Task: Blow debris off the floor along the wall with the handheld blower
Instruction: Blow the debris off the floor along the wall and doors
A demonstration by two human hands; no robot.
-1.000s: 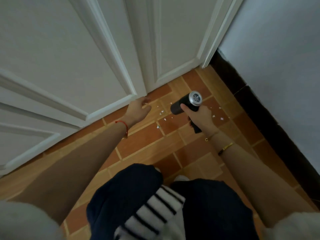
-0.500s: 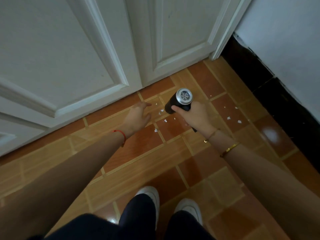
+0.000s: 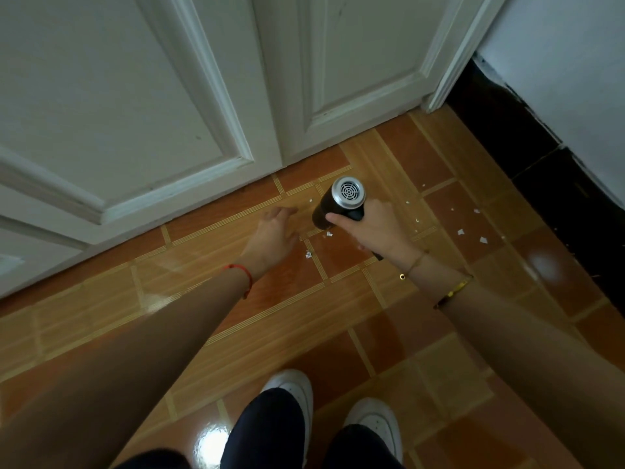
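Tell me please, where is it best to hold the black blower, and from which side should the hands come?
Grip the blower by its handle, under the barrel, coming from behind and the right, as the right hand does. The silver grille at the rear should likely stay uncovered. The left hand is empty and open.

blower (image 3: 333, 206) black, silver grille | floor (image 3: 270, 316) orange-brown tiles | doors (image 3: 101, 96) white
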